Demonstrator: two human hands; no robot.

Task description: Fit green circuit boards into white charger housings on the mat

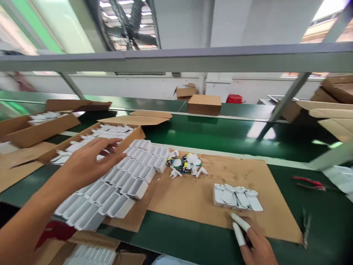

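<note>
My left hand (93, 158) hovers above rows of open white plastic housings (121, 176), its fingers apart and nothing visible in it. My right hand (256, 239) is at the front edge of a flat cardboard sheet (190, 198), white covers on two of its outstretched fingers. Nothing shows between those fingers. Just beyond them stands a short row of white housings (217, 195) with flat white pieces (242, 198) leaning on top. A small heap of circuit boards (187, 163) with white plug parts lies at the sheet's back left.
Behind the left hand, an open carton (140, 136) holds many white parts; another carton (41, 132) is farther left. Red-handled pliers (310, 182) and a dark metal tool (306, 226) lie at right. A metal rail (176, 60) crosses above the bench.
</note>
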